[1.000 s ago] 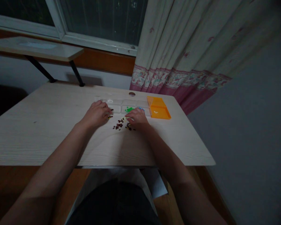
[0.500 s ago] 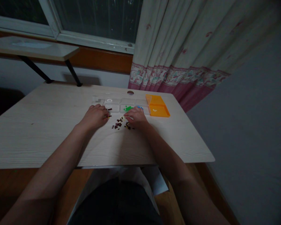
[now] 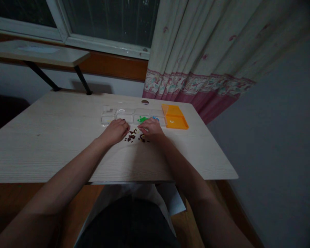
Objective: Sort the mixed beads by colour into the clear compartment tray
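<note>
Small dark brown pieces lie scattered on the table between my two hands. My left hand is at the left side of the pile, its fingers bent and drawn together; what they hold, if anything, is hidden. On the pile's right, my right hand has thumb and fingertips pinched together just above the pieces, with contents too small to make out. Right behind the hands lies a clear compartment box. Green pieces sit in one of its compartments, and blue pieces in another, partly behind my right hand.
An orange open case with a few pale bits inside stands at the right end of the clear box. A raised shelf on black legs is at the back left. A curtain hangs behind the table.
My left hand has moved right, from the box's left compartments toward the brown pieces, uncovering the left front compartment. My right hand stays nearly in place.
</note>
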`<state>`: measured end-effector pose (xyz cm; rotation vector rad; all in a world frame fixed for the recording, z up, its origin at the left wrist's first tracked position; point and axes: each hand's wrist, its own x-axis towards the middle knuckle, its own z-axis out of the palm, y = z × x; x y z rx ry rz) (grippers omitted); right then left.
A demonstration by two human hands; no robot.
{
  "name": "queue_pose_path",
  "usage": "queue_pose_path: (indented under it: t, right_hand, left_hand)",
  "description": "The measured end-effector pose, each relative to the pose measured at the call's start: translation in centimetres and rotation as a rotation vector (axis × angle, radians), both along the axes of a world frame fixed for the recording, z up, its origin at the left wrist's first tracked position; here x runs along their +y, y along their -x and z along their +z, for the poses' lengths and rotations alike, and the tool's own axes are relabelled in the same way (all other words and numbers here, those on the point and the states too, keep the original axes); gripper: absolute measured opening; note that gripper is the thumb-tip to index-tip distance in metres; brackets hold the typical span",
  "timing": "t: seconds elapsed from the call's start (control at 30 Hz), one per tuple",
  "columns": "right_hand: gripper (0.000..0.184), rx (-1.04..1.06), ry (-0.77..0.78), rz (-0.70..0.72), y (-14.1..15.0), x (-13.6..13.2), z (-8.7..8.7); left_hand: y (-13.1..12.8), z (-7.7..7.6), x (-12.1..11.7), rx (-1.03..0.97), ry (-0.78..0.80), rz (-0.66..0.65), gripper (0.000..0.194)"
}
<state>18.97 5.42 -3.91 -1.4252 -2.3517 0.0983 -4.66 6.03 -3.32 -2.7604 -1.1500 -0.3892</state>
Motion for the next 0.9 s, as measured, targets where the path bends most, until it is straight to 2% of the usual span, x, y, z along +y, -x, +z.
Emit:
queue_pose_path:
  t: [0.23,0.4,0.63,0.9]
  right_hand:
    - [0.023,0.005,-0.017,-0.001,0.0,-0.1,0.0]
    - [0.024,0.003,-0.017,0.004,-0.1,0.1,-0.2]
    - [0.024,0.019,-0.020,0.002,-0.2,0.0,-0.2]
    - [0.024,0.034,-0.026,0.009,-0.2,0.0,-0.3]
  left_hand:
    - [-1.4,-0.9,-0.3,0.027,-0.094,0.039,0.023]
    - [-0.9,-0.9,-0.1,-0.029,-0.049,0.037,0.027]
    - [-0.1,-1.0,0.5,-0.127,0.063,-0.066,0.024]
    - [-0.8,-1.5,0.3,-0.096,0.002,-0.019,0.025]
